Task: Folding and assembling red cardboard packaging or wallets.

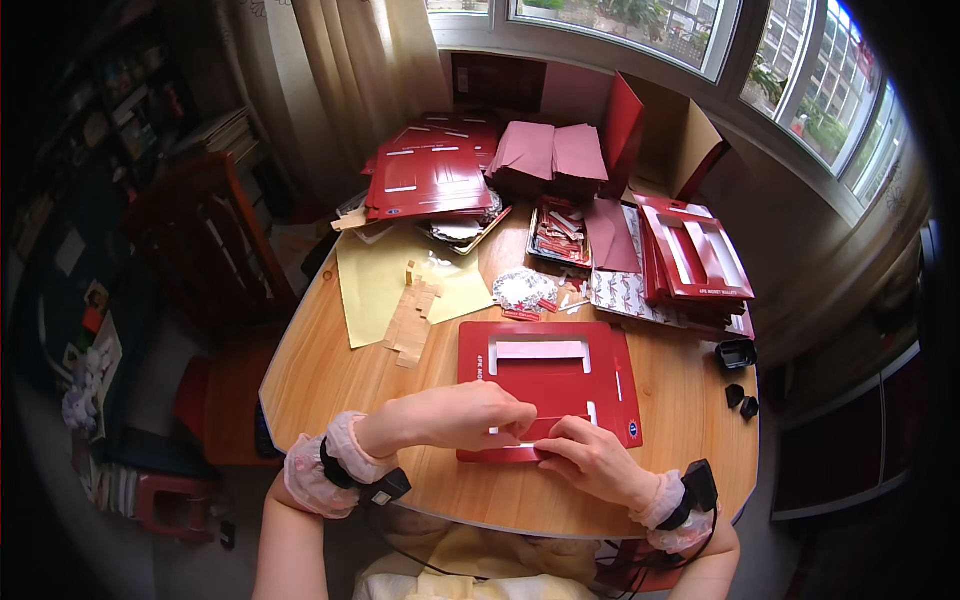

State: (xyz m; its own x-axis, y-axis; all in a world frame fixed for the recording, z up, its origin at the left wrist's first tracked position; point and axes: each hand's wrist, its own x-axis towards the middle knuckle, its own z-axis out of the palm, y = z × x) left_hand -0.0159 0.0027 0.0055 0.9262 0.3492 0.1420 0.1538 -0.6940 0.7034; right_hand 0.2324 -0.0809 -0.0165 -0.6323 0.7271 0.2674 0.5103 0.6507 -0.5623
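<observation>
A flat red card (560, 375) with two cut-out windows lies on the near part of the table, a pink paper slip (540, 350) showing in its upper window. My left hand (465, 415) reaches over the card's near left part. Its fingers are bent and pressed together at the lower window; what they pinch is hidden. Beside it, my right hand (595, 460) has its thumb and fingers closed on the card's near edge, where a narrow red flap stands up. The fingertips of both hands are close together.
Stacked red cards (430, 180) rise at the far left, and more red cards (700, 250) at the right. Pink paper stacks (550, 150) stand behind a tray of red scraps (560, 232). Brown tape pieces (412, 320) lie on yellow paper (365, 290). Small black containers (737, 353) sit near the right edge.
</observation>
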